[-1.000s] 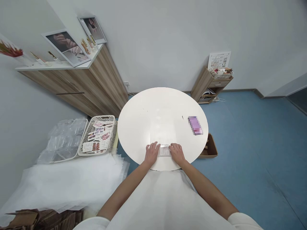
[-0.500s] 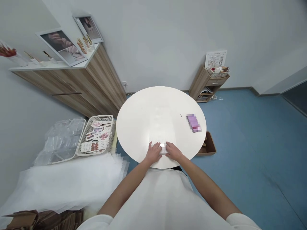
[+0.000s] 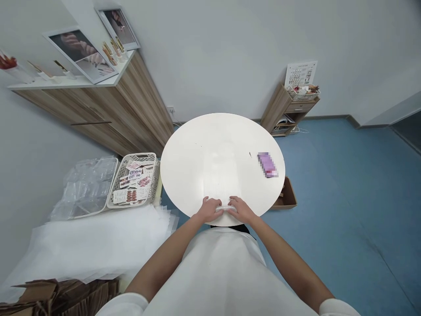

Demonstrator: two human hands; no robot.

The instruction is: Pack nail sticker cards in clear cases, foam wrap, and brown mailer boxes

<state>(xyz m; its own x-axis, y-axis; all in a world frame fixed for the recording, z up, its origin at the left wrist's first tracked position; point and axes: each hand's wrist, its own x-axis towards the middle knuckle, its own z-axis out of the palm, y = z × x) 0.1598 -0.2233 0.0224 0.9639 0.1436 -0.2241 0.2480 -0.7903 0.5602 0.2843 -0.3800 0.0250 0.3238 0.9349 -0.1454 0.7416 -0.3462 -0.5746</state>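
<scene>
Pack (image 3: 226,208): on the near part of the table (image 3: 184,180), close to the edge by the person's white top (image 3: 223,272); a narrow whitish strip, its middle showing between the hands.
Pack's long axis: runs left to right, about level with the near edge and across both forearms; one end points into each hand. Which end is its head cannot be told.
Left hand (image 3: 210,209): on the pack's left end, fingers clamped over it, thumb on the near side, wrist coming in from lower left.
Right hand (image 3: 241,210): on the right end, fingers likewise clamped, thumb on the near side, pointing inward at the left one.
Sheet (image 3: 221,173): pale and see-through, flat on the table just beyond the pack; its long axis runs away from the person, square to the pack's.
Purple item (image 3: 267,164): blurred, on the table's right side, well apart from the hands, long axis slanting, far end leaning left.
Small dark bit (image 3: 250,154): left of the purple item, near it.
Basket (image 3: 155,180): left of the table, holding printed cards (image 3: 131,195).
Clear boxes (image 3: 87,191): heaped left of the basket.
White sheets (image 3: 95,241): a spread pile in front of both.
Brown box (image 3: 287,205): on the blue floor (image 3: 345,188), right of the table.
</scene>
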